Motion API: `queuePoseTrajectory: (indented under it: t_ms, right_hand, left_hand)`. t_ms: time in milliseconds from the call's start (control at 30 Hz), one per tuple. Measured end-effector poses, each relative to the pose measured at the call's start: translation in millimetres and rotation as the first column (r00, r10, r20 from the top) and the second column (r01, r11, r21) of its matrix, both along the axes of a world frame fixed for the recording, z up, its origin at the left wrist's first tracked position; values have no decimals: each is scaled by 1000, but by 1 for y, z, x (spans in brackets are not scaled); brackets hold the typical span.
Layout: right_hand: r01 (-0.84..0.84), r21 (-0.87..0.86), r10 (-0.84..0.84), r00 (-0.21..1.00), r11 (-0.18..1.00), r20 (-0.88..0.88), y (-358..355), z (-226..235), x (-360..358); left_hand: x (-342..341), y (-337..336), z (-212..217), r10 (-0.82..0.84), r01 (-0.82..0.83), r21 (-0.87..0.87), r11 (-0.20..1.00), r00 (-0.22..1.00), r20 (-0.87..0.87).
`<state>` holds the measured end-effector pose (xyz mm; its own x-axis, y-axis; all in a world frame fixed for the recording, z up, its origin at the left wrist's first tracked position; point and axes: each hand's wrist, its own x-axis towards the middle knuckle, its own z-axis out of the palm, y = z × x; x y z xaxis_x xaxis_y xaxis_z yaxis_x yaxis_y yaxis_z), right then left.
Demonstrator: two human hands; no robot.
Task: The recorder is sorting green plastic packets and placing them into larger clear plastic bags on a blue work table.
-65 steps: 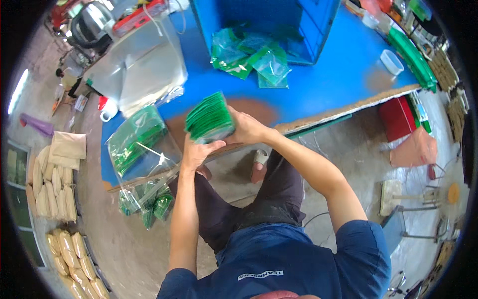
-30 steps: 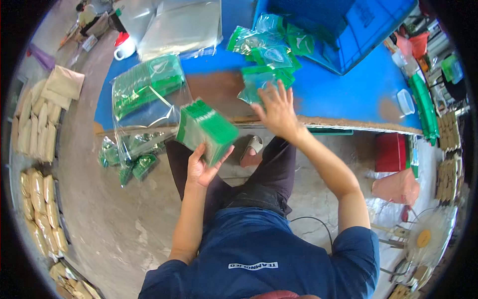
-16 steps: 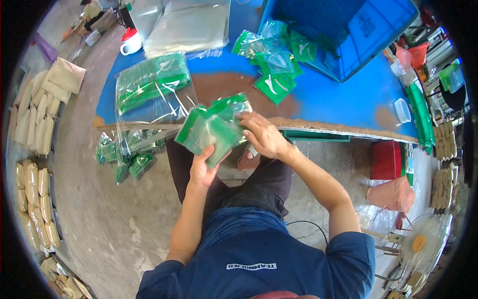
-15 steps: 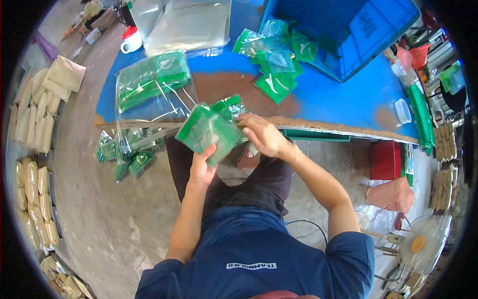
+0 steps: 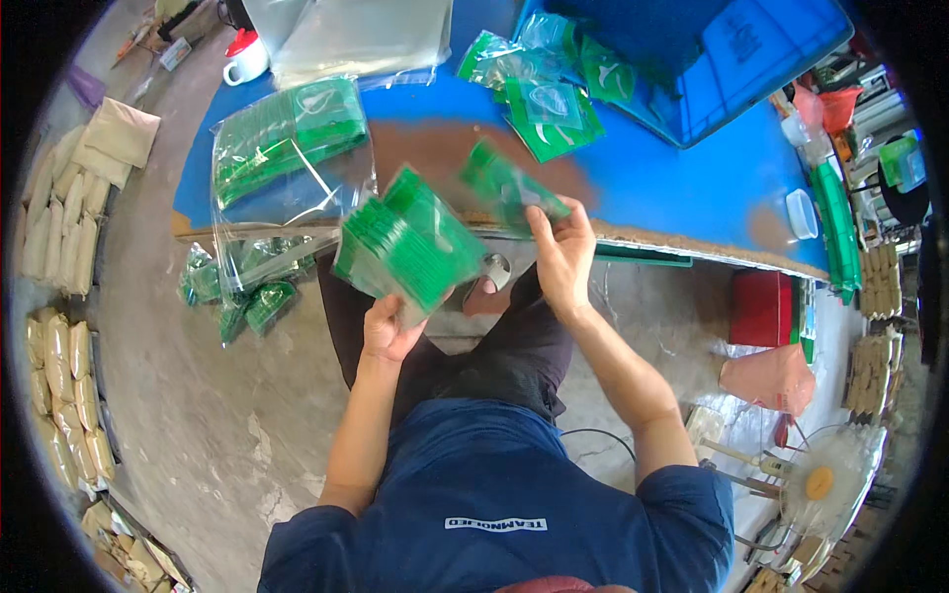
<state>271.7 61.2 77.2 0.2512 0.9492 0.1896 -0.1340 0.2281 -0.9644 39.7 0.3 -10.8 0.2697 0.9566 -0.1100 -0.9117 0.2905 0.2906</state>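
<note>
My left hand (image 5: 395,331) is closed on the lower end of a stack of green packets (image 5: 410,252), flat clear sleeves with green inside, slightly fanned and held above my lap. To its right, my right hand (image 5: 565,257) pinches a single green packet (image 5: 502,190) between thumb and fingers. That packet is smeared by motion and tilts over the table edge, apart from the stack. Beyond it on the table lies a loose pile of similar packets (image 5: 556,128), some showing pale oval shapes. A large clear bag (image 5: 297,193) full of rowed green packets sits at the left.
A blue crate (image 5: 771,74) lies tipped at the back right of the blue table (image 5: 692,193). Clear plastic sheets (image 5: 366,40) and a white mug with red lid (image 5: 246,61) stand at the back left. More bagged packets (image 5: 267,304) hang below the table's left edge. A fan (image 5: 820,484) stands right.
My right hand has moved right, away from the stack, and now holds a packet out. The front packet of the loose pile is gone from its place. The left-hand stack has turned, showing its layered edges.
</note>
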Motion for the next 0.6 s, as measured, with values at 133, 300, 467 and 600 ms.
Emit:
queuePoseTrajectory:
  t_ms: [133, 300, 467, 600]
  right_hand:
    - [-291, -338, 236, 952, 895, -194, -6, -1, -31]
    - [-6, -70, 58, 637, 997, 769, 109, 12, 8]
    - [56, 237, -234, -56, 970, 971, 152, -31, 36]
    - [-222, 200, -207, -9, 954, 978, 78, -1, 0]
  left_hand:
    - [25, 13, 27, -74, 58, 97, 994, 982, 174]
    - [23, 5, 17, 18, -16, -78, 997, 1000, 18]
    - [8, -5, -1, -20, 26, -52, 998, 993, 116]
    - [-16, -23, -27, 19, -17, -21, 1000, 997, 73]
